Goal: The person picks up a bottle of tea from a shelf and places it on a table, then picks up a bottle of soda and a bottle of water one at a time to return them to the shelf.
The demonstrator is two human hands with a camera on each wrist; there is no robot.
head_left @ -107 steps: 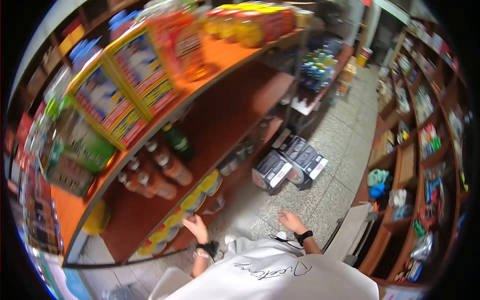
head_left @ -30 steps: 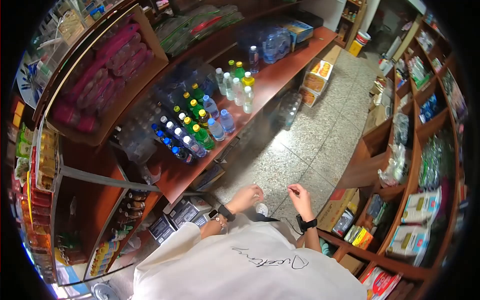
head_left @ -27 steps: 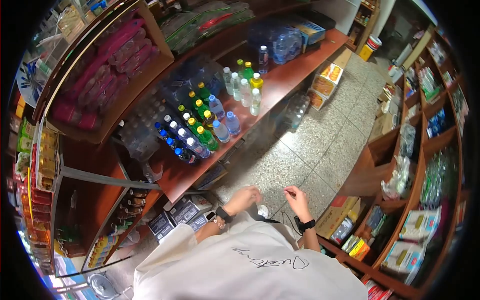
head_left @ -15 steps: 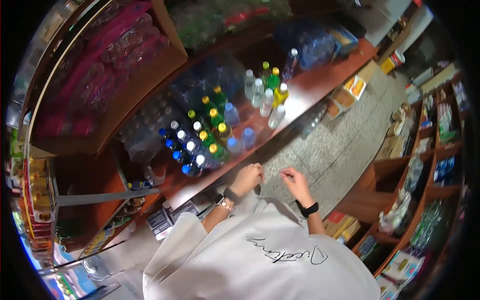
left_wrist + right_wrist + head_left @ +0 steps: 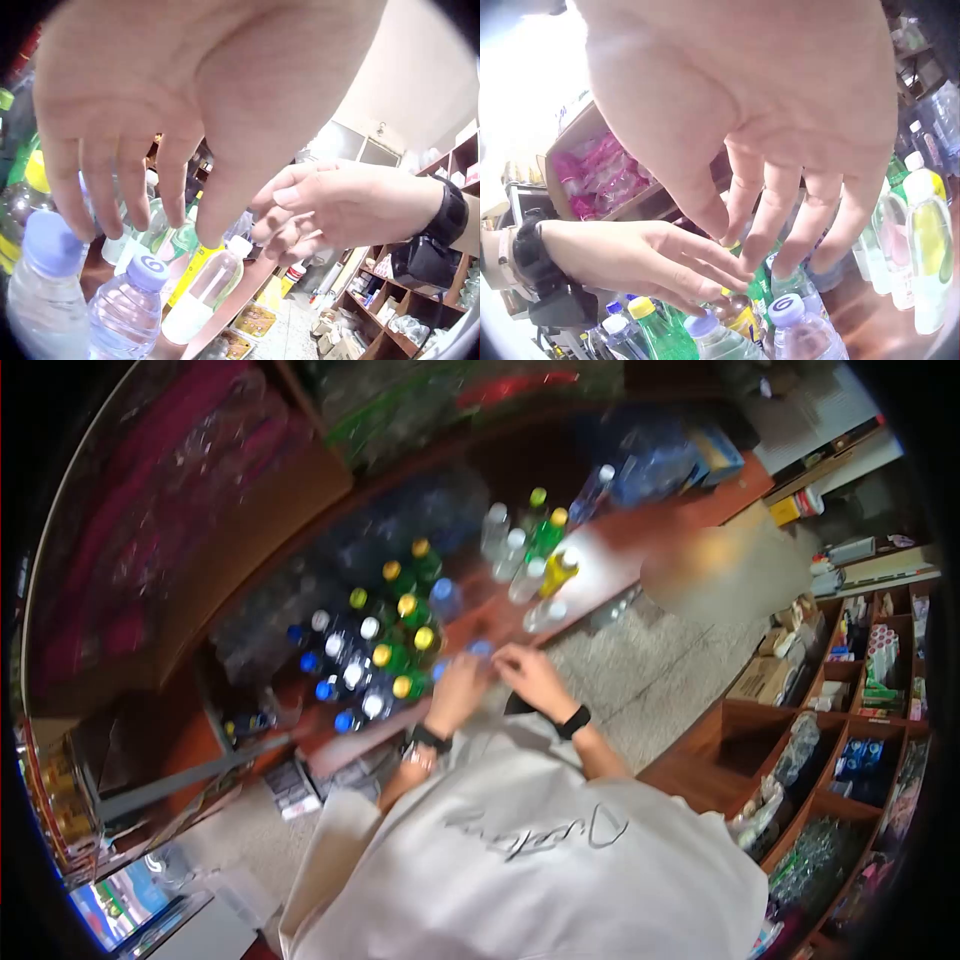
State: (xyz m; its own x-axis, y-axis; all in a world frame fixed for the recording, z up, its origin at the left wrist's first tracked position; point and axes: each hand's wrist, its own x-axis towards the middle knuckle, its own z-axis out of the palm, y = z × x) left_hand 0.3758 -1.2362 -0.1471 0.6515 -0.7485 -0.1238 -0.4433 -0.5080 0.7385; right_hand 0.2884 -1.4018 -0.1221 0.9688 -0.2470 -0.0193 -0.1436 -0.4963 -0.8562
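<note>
My left grip (image 5: 458, 682) and right grip (image 5: 527, 672) are held out in front of my chest, close together. I cannot tell whether they touch. Both forearms angle forward and inward from bent elbows. The left grip's fingers (image 5: 105, 191) hang straight and slightly spread, palm down, holding nothing. The right grip's fingers (image 5: 776, 210) also point down, loosely extended, thumb set apart, and it holds nothing.
</note>
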